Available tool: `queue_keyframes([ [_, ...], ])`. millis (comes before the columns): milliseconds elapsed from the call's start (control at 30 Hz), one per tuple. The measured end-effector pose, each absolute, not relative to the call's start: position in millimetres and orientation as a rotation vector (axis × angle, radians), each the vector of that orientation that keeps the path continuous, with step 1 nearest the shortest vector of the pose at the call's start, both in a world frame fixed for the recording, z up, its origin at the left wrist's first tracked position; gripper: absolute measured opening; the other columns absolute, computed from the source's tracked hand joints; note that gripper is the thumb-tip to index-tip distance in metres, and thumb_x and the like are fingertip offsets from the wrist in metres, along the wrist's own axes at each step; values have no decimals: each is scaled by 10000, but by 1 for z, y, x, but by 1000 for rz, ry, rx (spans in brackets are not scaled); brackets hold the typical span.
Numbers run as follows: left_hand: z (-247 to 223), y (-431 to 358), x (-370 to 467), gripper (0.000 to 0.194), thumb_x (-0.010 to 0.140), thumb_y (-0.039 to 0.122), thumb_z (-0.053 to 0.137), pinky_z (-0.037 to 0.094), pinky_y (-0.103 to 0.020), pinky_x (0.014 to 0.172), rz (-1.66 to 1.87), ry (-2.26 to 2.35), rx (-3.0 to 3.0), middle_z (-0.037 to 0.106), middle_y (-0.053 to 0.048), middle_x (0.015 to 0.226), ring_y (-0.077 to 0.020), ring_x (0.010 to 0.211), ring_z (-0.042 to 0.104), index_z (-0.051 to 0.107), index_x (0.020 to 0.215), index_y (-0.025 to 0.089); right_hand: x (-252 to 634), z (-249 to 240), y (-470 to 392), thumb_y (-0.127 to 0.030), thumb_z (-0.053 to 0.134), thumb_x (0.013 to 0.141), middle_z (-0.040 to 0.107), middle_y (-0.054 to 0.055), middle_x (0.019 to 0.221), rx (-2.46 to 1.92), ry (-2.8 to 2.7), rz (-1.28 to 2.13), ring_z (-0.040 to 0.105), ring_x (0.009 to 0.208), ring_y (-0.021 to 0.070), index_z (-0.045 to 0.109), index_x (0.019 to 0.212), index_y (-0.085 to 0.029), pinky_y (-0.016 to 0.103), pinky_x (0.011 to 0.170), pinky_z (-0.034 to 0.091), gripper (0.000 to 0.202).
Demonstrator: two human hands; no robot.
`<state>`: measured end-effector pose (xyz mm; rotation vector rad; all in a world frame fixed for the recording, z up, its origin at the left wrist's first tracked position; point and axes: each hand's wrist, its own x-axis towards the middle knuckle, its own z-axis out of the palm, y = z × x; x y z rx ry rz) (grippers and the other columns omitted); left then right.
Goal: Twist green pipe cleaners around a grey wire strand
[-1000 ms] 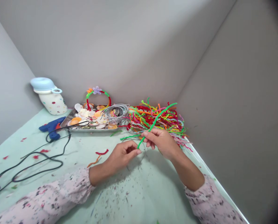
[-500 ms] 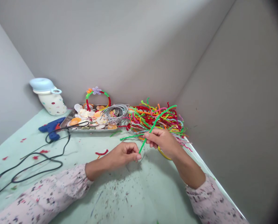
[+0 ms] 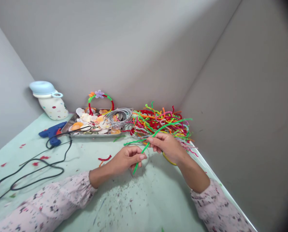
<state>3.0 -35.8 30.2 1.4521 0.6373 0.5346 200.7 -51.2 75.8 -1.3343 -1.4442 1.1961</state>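
Observation:
A bright green pipe cleaner (image 3: 167, 124) runs diagonally between my hands, its far end reaching over the coloured pile. My right hand (image 3: 167, 146) pinches it near the middle between thumb and fingers. Closer to me, my left hand (image 3: 129, 159) grips its lower part, and a short end pokes out below the fingers. Another green fuzzy strand (image 3: 134, 142) extends leftward from beside my right fingertips; whether it joins the held one I cannot tell. Beneath my right hand a yellow curved strand (image 3: 168, 159) partly shows.
A heap of multicoloured pipe cleaners (image 3: 156, 117) lies at the back right. Beside it are a coil of grey wire (image 3: 121, 116), a metal tray (image 3: 95, 136) of shells and a flowered hoop (image 3: 113, 104). A blue glue gun (image 3: 53, 132), its black cord (image 3: 41, 175) and a bottle (image 3: 53, 106) stand left.
The green pipe cleaner has tilted lower toward the right, and its near end now sticks out below my left fingers. My left hand has shifted slightly; my right hand is nearly still.

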Motion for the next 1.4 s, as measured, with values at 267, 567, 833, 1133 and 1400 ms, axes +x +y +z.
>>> queue_keyframes([
  [267, 36, -36, 0, 287, 815, 424, 598, 318, -165, 432, 397, 587, 1470, 542, 33, 601, -45, 462, 397, 607, 860, 141, 207, 64, -48, -413, 705, 728, 588, -26, 578, -1268, -1326, 1266, 489, 486, 73, 582, 625, -169, 214, 464, 345, 292],
  [567, 34, -37, 0, 332, 816, 447, 591, 289, -169, 421, 362, 578, 1425, 542, 31, 590, -50, 452, 378, 642, 955, 149, 222, 69, -45, -395, 735, 715, 611, -13, 631, -1239, -1243, 1468, 517, 504, 56, 633, 714, -145, 189, 464, 341, 270],
  [833, 39, -36, -3, 377, 832, 453, 562, 271, -175, 440, 239, 594, 1503, 527, 30, 589, -44, 448, 349, 686, 1020, 150, 231, 65, -40, -412, 743, 695, 588, -15, 562, -1271, -1204, 1377, 490, 455, 54, 570, 603, -150, 192, 432, 320, 328],
  [1133, 37, -38, -1, 389, 818, 463, 585, 391, -203, 566, 225, 466, 1466, 603, -27, 759, -87, 604, 504, 649, 1035, 146, 215, 59, -44, -425, 734, 697, 605, -19, 589, -1304, -1269, 1523, 492, 471, 54, 597, 658, -150, 192, 456, 331, 310],
  [1400, 31, -39, 5, 388, 872, 482, 487, 306, -189, 440, 410, 577, 1359, 533, 22, 598, -63, 448, 423, 593, 1009, 135, 204, 55, -42, -431, 700, 733, 600, -13, 600, -1286, -1349, 1491, 497, 494, 61, 645, 691, -136, 200, 449, 320, 303],
])
